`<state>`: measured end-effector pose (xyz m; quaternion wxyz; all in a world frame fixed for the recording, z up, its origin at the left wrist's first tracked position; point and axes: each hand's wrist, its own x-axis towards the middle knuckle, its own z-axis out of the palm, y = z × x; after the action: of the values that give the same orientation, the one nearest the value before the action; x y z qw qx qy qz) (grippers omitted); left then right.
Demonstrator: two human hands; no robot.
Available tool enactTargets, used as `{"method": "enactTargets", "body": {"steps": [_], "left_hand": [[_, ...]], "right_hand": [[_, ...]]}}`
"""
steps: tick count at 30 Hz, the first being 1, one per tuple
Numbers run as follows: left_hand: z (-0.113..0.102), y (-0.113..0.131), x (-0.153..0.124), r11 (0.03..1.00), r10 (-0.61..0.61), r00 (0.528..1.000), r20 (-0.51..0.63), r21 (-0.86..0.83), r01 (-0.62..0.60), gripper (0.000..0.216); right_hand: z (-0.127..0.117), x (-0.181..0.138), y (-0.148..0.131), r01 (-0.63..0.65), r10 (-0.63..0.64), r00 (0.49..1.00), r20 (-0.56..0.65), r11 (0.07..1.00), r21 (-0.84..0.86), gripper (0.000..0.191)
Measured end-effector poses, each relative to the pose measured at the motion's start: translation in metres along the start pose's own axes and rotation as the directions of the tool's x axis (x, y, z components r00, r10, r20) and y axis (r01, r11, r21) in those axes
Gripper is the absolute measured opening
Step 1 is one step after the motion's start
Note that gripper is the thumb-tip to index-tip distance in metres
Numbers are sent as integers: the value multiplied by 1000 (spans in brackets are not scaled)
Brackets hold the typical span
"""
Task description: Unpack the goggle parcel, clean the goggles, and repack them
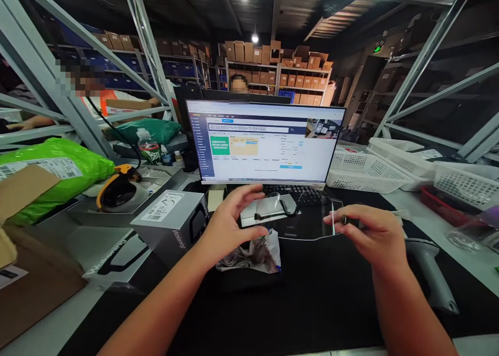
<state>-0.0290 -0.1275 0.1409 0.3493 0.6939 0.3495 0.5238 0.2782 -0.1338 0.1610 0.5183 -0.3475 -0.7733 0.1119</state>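
Note:
A clear, curved plastic visor point(312, 222) with a dark bracket near its middle is held up over the black mat. My right hand point(374, 231) pinches the visor's right edge between thumb and fingers, beside a small dark fitting. At the visor's left side my left hand point(228, 226) has thumb and fingers spread apart, with no grip visible. Below that hand lies a crumpled grey and white bag point(260, 254). Left of it stands a grey printed box point(171, 218) with a white label on top. Through the visor a white card or paper point(268, 209) shows.
A monitor point(268, 148) and keyboard point(317, 196) stand ahead. A barcode scanner point(431, 273) lies right, near white baskets point(366, 169). Orange goggles point(119, 187), a green parcel point(50, 174) and a cardboard box point(42, 288) occupy the left. Two other people are beyond the desk.

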Motion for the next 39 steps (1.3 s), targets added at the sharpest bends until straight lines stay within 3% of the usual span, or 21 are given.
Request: {"method": "enactTargets", "body": {"steps": [3,6,9,15,22,26,30,34,39], "left_hand": [[4,6,-6,909,167,986,11,387,-159,99],[6,14,-13,803,202,974,107,551,-227,91],[5,19,-16,777,218,969,118,580,-245,83],[5,20,-19,818,205,959,198,504,-279,57],[7,24,-23,775,277,933,229,521,-358,41],[9,23,-23,702,332,914,235,586,-406,34],[10,16,-20,546,444,855,266,677,-494,24],[12,10,-17,414,511,799,316,724,-551,17],[8,-1,-16,376,582,753,307,719,-584,25]], "right_hand": [[4,-1,-6,153,-156,988,-5,976,-156,9],[9,0,-5,227,-223,974,41,955,-189,9],[13,1,-2,237,-224,970,96,957,-167,9],[21,0,-2,202,-187,968,167,976,-79,10],[27,2,4,128,-122,977,176,991,-25,11],[31,3,10,109,-104,979,174,994,-16,11],[32,4,12,137,-126,973,191,989,-48,19],[4,8,4,142,-100,973,206,969,-201,30],[-78,-1,5,-77,9,991,-133,852,-518,31]]}}
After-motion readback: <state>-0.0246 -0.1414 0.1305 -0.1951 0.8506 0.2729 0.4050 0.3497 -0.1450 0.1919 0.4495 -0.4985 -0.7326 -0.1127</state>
